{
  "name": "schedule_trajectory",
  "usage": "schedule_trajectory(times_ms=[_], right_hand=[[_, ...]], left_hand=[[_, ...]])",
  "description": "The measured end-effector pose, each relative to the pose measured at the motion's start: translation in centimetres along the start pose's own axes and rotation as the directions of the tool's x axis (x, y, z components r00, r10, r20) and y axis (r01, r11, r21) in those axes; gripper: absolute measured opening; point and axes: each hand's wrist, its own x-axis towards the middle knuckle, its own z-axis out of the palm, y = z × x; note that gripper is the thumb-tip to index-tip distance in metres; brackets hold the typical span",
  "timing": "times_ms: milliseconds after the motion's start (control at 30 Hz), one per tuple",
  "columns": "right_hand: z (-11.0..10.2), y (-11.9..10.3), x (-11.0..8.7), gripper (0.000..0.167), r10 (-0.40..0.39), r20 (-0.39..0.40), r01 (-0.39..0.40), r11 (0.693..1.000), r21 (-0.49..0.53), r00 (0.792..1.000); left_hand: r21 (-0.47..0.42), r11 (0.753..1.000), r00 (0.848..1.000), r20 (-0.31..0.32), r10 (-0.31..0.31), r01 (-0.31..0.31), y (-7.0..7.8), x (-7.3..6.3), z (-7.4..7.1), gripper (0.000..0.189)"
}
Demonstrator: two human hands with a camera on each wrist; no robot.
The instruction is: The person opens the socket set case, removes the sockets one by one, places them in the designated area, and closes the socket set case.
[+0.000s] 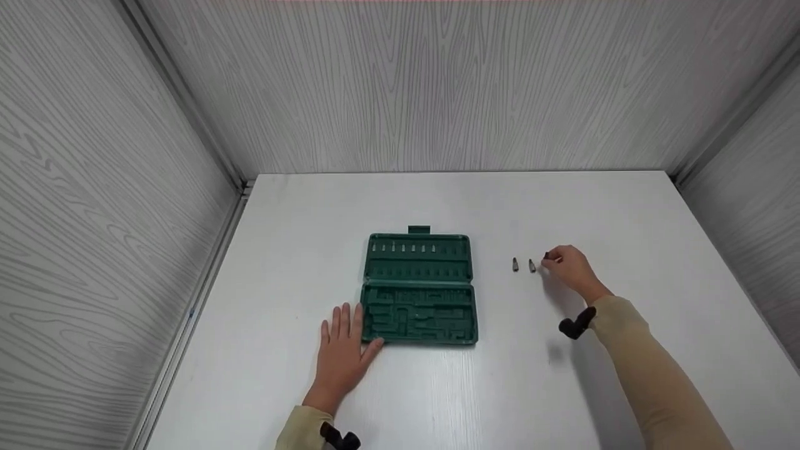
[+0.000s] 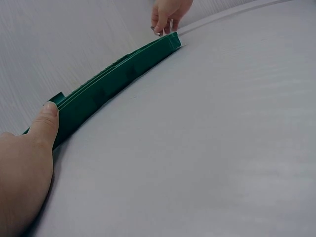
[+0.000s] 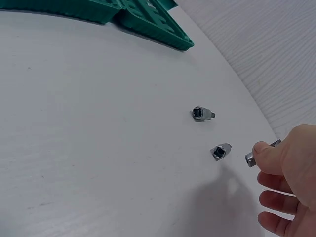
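A green plastic case (image 1: 419, 283) lies unfolded on the white table, with a row of small metal bits (image 1: 403, 248) standing in its far half. My left hand (image 1: 340, 359) rests at the near left corner of the case, fingers straight along its side and thumb (image 2: 48, 112) against its front edge. To the right of the case, my right hand (image 1: 570, 267) pinches a metal socket bit (image 3: 261, 153) between thumb and forefinger, above the table. Two more socket bits, one farther left (image 3: 202, 113) and one nearer the hand (image 3: 221, 151), lie on the tabletop.
The white table (image 1: 281, 250) is bounded by a wood-grain back wall (image 1: 437, 87) and side panels on the left and right. A latch tab (image 1: 419, 229) sticks out from the far edge of the case.
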Motion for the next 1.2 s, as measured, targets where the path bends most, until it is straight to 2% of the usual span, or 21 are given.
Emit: schedule_trajectory(times_ms=[267, 633, 867, 1033, 1200], right_hand=[[0.58, 0.41, 0.07, 0.029, 0.007, 0.031, -0.005, 0.998, -0.064, 0.999], [0.73, -0.09, 0.33, 0.029, 0.039, 0.024, -0.037, 0.996, -0.081, 0.999], [0.96, 0.22, 0.49, 0.027, 0.029, -0.017, -0.031, 0.991, -0.127, 0.999], [0.85, 0.16, 0.35, 0.029, 0.061, -0.048, -0.066, 0.991, -0.113, 0.997], [0.92, 0.0, 0.09, 0.029, 0.104, -0.046, -0.107, 0.99, -0.09, 0.994]], left_hand=[[-0.011, 1.0, 1.0, 0.004, 0.0, 0.0, -0.03, -0.01, -0.03, 0.082], [-0.016, 1.0, 1.0, 0.008, -0.008, 0.009, -0.16, 0.02, 0.24, 0.081], [-0.01, 1.0, 1.0, 0.002, -0.007, 0.007, -0.12, -0.02, 0.21, 0.081], [-0.008, 1.0, 1.0, 0.006, -0.011, 0.011, -0.11, 0.02, 0.09, 0.081], [-0.011, 1.0, 1.0, 0.019, -0.015, 0.015, -0.21, -0.08, 0.18, 0.081]])
